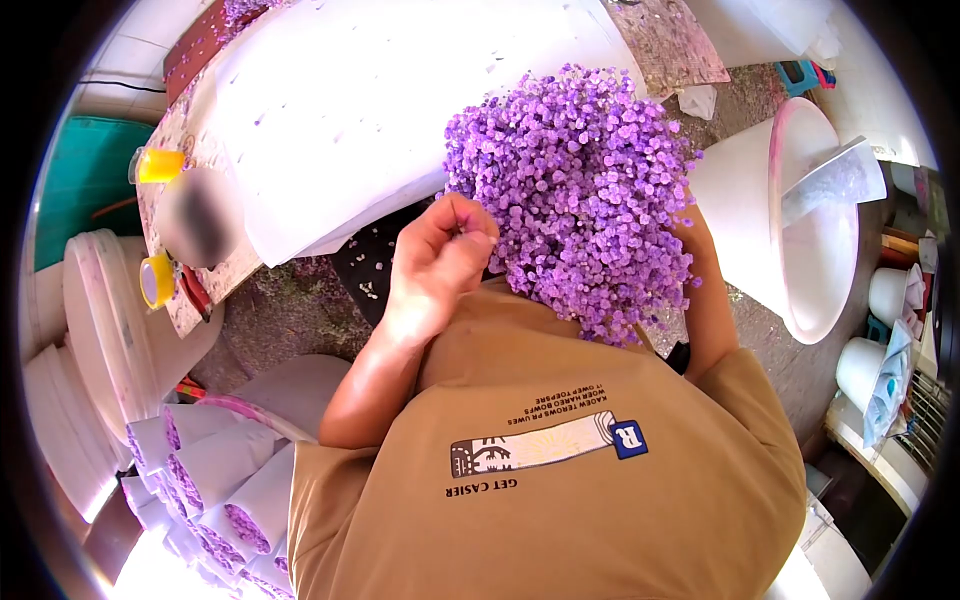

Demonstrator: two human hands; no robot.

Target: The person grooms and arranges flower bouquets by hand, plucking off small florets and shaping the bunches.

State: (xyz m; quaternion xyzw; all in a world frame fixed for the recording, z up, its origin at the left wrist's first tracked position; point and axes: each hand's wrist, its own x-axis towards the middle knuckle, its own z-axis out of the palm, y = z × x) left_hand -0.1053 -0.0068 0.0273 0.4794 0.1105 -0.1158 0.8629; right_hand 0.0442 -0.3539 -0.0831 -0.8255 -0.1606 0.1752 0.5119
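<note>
A large bunch of purple baby's breath (580, 190) is held up in front of my chest, over the near edge of the table. My right hand (692, 225) is mostly hidden behind the blossoms at the bunch's right side and supports it; its fingers do not show. At the bunch's left edge is my left hand (440, 260), closed with thumb and fingertips pinched together. Whatever is between those fingertips is too small to make out. White paper sheets (350, 90) cover the tabletop beyond the flowers.
Yellow tape rolls (157, 280) and a blurred round object (200, 218) sit on the table's left edge. Paper-wrapped purple bunches (215, 490) stand at lower left. A large white bucket (740, 190) leans at right, a clear plastic sheet (835, 180) at its mouth. Petals litter the floor (290, 310).
</note>
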